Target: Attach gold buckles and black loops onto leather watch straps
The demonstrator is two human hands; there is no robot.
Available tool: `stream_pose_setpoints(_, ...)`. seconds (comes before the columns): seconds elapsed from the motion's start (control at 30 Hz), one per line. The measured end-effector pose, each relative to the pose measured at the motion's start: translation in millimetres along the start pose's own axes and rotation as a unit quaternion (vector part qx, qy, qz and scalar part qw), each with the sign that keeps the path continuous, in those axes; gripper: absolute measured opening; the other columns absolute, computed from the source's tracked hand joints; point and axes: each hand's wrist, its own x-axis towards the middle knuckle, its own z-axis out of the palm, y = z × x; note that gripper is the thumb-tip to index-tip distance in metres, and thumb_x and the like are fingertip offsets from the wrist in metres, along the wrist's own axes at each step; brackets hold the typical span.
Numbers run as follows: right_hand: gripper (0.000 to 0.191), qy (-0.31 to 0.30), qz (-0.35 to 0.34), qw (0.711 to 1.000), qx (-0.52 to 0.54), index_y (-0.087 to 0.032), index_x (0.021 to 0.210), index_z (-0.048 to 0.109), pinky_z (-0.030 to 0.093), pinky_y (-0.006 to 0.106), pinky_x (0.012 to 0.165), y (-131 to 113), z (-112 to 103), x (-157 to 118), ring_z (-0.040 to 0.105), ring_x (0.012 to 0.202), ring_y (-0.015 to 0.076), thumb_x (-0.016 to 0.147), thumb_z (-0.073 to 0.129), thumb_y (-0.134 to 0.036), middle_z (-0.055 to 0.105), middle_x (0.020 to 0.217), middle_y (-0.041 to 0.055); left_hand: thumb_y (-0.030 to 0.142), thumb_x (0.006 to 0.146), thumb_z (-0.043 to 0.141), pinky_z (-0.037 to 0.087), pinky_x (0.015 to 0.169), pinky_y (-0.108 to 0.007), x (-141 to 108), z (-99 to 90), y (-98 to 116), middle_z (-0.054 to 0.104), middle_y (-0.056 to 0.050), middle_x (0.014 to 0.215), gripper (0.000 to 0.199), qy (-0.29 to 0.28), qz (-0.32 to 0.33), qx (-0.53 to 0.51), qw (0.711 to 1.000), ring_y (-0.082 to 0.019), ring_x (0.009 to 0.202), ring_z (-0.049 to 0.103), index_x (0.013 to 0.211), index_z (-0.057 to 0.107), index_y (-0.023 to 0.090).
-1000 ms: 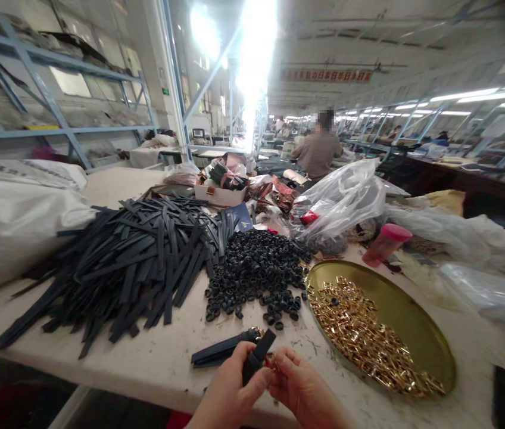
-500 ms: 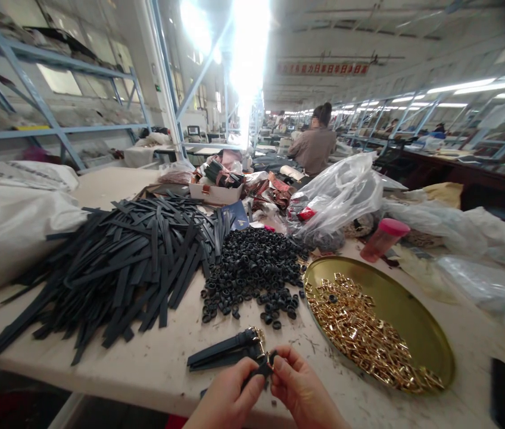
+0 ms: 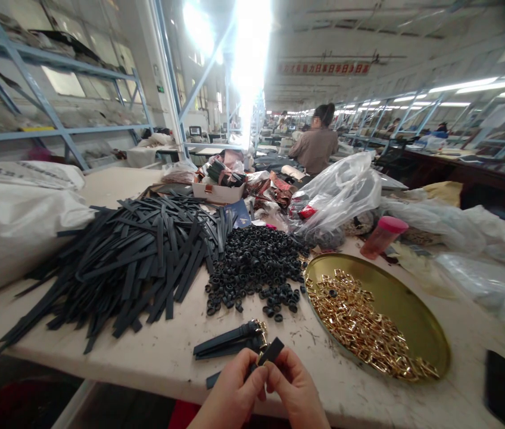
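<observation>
Several dark straps (image 3: pixel 228 341), with gold buckles at their right ends, lay together on the table (image 3: pixel 346 396), just beyond the left hand (image 3: pixel 236 388), and these looked to me like the finished ones. One dark strap (image 3: pixel 273 350) was in work between the two hands, above the near edge of the table. I judged that only a small part was done, because very much loose material lay around: a big heap of flat dark strips (image 3: pixel 140 262) on the left, a heap of small black rings (image 3: pixel 256 256) in the middle, and many gold pieces (image 3: pixel 364 328) in the round tray (image 3: pixel 417 301) on the right

The left hand was clamped on the strap with its thumb and fingers, and the fingertips of the right hand (image 3: pixel 296 384) were also closed on it, from the other side. The strap looked flat, narrow and matt, and its free end pointed up and away from the person. A little gold showed beside it near the left fingers, but I could not tell if this was its own buckle. Its lower part was hidden by the hands, so I could not tell whether a ring was already around it
</observation>
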Motion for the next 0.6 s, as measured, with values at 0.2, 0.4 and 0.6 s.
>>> stream_pose_setpoints(0.2,0.037,-0.021,0.058,0.994,0.086,-0.016,0.074,0.054,0.036,0.022,0.048,-0.2,-1.4,1.4,0.043,0.049,0.0084,0.066,0.064,-0.051,0.05,0.058,-0.004,0.052,0.072,0.047,0.021,0.03,-0.016,3.4,3.2,-2.8,0.053,0.005,0.059,0.034,-0.017,-0.035,-0.078,0.996,-0.002,0.03,0.033,0.072,0.043,0.018)
stream_pose_setpoints(0.4,0.033,0.003,-0.01,0.999,-0.048,-0.017,0.073,0.053,0.037,0.024,0.051,1.3,-5.8,0.1,0.045,0.052,0.0111,0.077,0.052,-0.049,0.05,0.057,-0.0025,0.05,0.07,0.048,0.021,0.031,-0.016,5.4,5.7,-3.2,0.053,0.005,0.055,0.032,-0.005,-0.059,-0.088,0.994,-0.002,0.029,0.033,0.068,0.042,0.018)
stream_pose_setpoints(0.6,0.018,0.0,-0.136,0.968,-0.211,-0.019,0.071,0.058,0.04,0.026,0.06,-3.0,-14.0,-4.0,0.051,0.062,0.0151,0.074,0.058,-0.036,0.058,0.066,0.0014,0.039,0.074,0.044,0.028,0.041,-0.019,0.5,5.0,2.0,0.049,0.005,0.055,0.023,0.056,-0.034,0.048,0.997,-0.007,0.043,0.039,0.063,0.043,0.018)
